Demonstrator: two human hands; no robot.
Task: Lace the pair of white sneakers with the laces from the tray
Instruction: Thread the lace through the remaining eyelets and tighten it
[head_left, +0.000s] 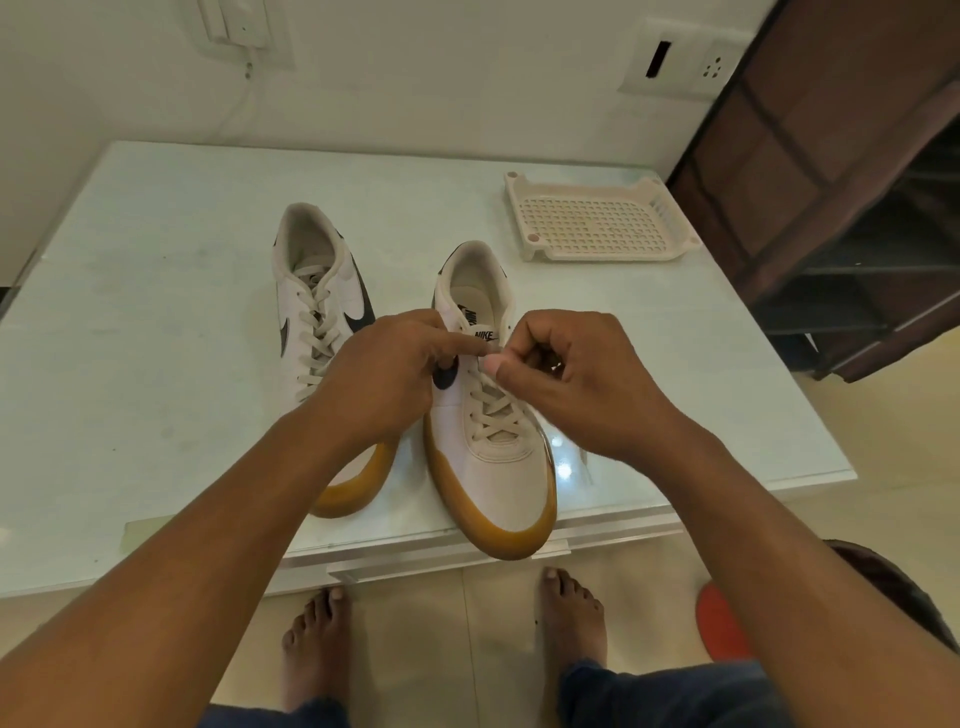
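At the top eyelets of the near white canvas sneaker (498, 467), the right hand (582, 384) pinches its beige flat lace (493, 415). The left hand (384, 379) points a forefinger there, and I cannot tell whether it holds anything. This looks like the last crossing; next, thread and even the ends. Left of this sneaker, the matching white sneaker (311, 312) sits laced. Beyond it, the cream perforated plastic tray (597, 223) holds nothing.

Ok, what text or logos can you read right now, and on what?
"NIKE": tongue label of the near sneaker, beside the right hand pinching the lace.
Dark print on its insole: too blurred to read.
Swoosh mark, no words: side of the far sneaker.
Tray and wall sockets: no text seen.
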